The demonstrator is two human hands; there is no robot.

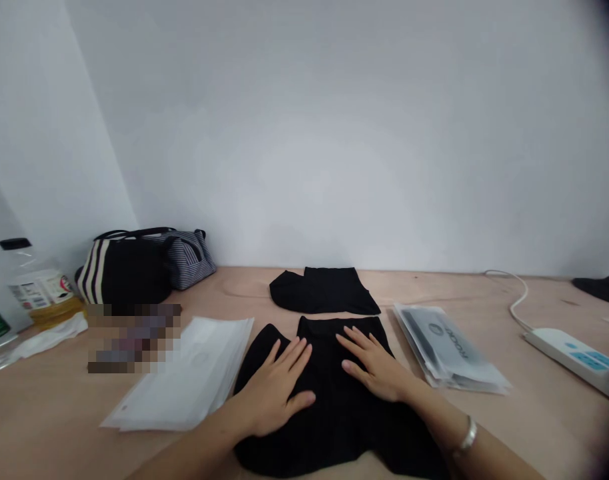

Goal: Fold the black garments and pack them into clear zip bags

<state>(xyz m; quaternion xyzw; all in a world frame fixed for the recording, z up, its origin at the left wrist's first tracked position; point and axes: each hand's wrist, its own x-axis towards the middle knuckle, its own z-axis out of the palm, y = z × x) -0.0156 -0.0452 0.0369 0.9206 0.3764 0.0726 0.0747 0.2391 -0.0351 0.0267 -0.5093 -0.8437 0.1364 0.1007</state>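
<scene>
A black cloth garment (329,427) lies spread on the table in front of me, its exact kind hard to make out. My left hand (277,390) rests flat on its left part with fingers stretched out. On the upper right part lies my right hand (377,367), palm down and fingers spread; a silver bracelet is on that wrist. Just beyond, a second black garment (324,291) lies folded near the wall. Clear plastic bags (184,373) are stacked to the left. To the right are filled, printed plastic bags (449,347) with something dark inside.
A black-and-striped bag (134,270) and a bottle of yellow liquid (42,290) stand at the left, beside a white tissue (52,337). A white power strip (574,353) with a cable lies at the right. Another dark item (602,289) is at the far right edge.
</scene>
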